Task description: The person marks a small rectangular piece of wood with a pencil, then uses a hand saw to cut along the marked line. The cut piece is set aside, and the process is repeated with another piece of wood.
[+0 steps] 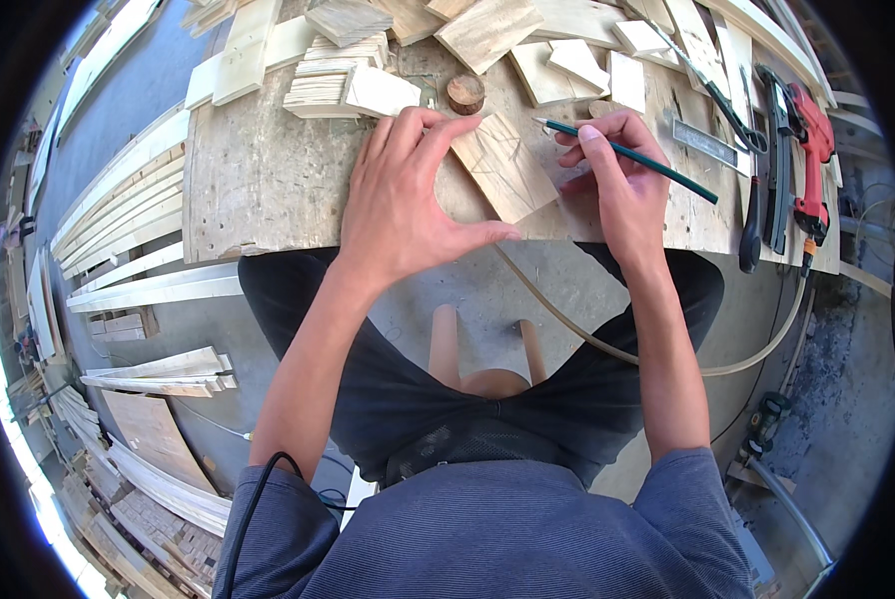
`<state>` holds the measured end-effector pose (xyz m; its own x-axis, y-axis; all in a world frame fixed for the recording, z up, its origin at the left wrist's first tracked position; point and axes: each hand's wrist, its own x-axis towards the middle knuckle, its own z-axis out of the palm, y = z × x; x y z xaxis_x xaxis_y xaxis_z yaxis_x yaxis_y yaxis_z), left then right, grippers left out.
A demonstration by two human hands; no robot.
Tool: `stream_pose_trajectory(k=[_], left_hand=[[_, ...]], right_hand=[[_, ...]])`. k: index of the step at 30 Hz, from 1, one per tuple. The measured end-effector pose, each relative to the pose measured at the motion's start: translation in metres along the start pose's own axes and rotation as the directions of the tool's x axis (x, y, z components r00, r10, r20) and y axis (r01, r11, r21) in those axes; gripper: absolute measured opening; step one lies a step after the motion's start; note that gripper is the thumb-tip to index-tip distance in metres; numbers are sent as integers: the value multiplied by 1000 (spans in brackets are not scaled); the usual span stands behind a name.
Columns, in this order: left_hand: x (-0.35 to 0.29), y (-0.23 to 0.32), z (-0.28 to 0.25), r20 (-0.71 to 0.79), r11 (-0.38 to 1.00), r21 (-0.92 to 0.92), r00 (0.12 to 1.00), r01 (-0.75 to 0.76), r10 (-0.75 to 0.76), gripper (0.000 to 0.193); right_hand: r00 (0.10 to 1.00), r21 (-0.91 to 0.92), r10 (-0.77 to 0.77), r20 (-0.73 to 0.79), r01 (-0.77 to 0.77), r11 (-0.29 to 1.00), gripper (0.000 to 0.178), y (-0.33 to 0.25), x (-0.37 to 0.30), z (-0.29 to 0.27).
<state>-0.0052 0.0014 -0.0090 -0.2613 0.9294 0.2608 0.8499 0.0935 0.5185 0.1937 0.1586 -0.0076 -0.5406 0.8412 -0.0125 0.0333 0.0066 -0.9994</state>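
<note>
On the workbench [268, 195], near its front edge, lies a small rectangular wooden board [505, 172] with dark pencil lines on its face. My left hand [403, 190] rests at the board's left side, thumb and fingers spread wide, with the fingertips near its far corner and the thumb by its near corner. To the right of the board, my right hand [622, 170] grips a dark green pencil [657, 168], its tip pointing left above the board's right edge. A round wooden disc [464, 94] sits just beyond the board.
Behind lie a stack of thin wood pieces [333, 80] and several offcuts [489, 32]. At the right are a metal square [707, 145], scissors [752, 140] and a red air nailer [815, 150] with a hose [747, 367]. Long planks [128, 215] are stacked left of the bench.
</note>
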Motion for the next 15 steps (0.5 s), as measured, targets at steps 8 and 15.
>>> stream_pose_trajectory(k=[8, 15], left_hand=[[1, 8, -7, 108, 998, 62, 993, 29, -36, 108], [2, 0, 2, -32, 1000, 3, 999, -1, 1, 70]], right_hand=[[983, 80, -152, -103, 160, 984, 13, 12, -3, -12], [991, 48, -124, -42, 126, 991, 10, -1, -16, -17]])
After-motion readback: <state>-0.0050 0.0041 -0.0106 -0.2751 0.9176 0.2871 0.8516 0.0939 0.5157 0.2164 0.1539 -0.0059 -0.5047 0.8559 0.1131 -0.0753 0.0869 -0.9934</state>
